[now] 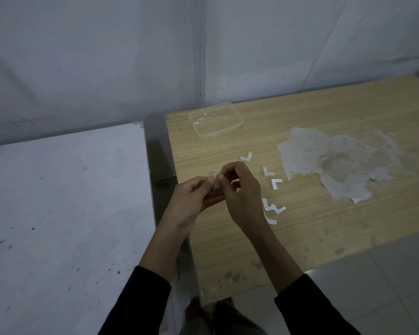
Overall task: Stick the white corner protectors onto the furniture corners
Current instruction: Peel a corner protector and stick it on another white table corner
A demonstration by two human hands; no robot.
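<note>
progress: early, none seen stuck | both hands: left hand (191,197) and right hand (240,189) pinching one corner protector (215,183) | left: loose protectors (273,183) on wooden table (324,112)

Protector (214,183) mostly hidden between hands (218,192) — shape unclear.

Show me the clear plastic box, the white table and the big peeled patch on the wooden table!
clear plastic box (215,124), head view, its floor
white table (65,201), head view, its top
peeled patch (336,163), head view, its middle
</note>
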